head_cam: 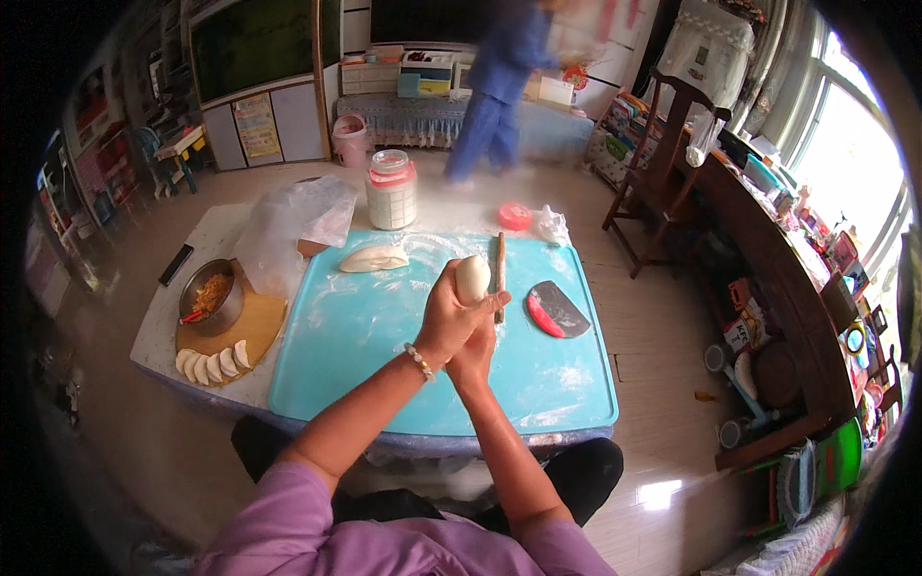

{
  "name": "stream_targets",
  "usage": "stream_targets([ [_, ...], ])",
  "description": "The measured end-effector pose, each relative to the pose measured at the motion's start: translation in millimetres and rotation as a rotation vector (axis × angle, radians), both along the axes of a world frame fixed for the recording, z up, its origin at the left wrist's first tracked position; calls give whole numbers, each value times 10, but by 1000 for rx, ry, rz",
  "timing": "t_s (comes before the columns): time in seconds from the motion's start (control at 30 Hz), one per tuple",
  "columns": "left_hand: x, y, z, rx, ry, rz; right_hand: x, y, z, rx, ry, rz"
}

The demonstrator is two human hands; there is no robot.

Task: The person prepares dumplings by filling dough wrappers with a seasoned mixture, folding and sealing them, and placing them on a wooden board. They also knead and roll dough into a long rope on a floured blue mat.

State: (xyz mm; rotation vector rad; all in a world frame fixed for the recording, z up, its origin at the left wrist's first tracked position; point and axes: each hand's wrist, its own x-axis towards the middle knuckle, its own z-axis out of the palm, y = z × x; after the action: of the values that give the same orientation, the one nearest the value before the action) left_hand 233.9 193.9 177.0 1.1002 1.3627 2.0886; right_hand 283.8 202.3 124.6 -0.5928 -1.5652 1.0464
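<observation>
Both my hands are wrapped around a smooth lump of pale dough [473,279] above the blue silicone mat [360,381]. My left hand [445,317], with a beaded bracelet at the wrist, grips it from the left. Beneath and to the right, my right hand [477,353] clasps the lower part, and the dough's lower end is hidden by my fingers. A longer piece of dough [374,259] lies on the floury mat at the back left. Just right of my hands is a wooden rolling pin [500,252]. Further right lies a dough scraper [558,311] with a red edge.
At the left, a metal pot of filling [209,291] and several folded dumplings [212,363] sit on a wooden board [270,324]. Behind the mat stand a flour jar [392,194], a plastic bag [288,223] and a red lid [515,215]. A person in blue [500,93] is beyond the table.
</observation>
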Motion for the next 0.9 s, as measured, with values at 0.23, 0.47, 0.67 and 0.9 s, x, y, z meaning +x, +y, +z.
stream_targets([
  [0.23,-383,-122,218,-13,330,-402,6,165,-81,-204,-240,184],
  [0.47,-214,-71,64,-74,-218,-214,91,96,45,-53,-250,232],
  [0.67,-169,-29,38,-18,32,-118,-46,163,-62,21,-106,115],
  [0.9,-415,-125,286,-23,81,-494,-30,111,161,-196,-330,297],
])
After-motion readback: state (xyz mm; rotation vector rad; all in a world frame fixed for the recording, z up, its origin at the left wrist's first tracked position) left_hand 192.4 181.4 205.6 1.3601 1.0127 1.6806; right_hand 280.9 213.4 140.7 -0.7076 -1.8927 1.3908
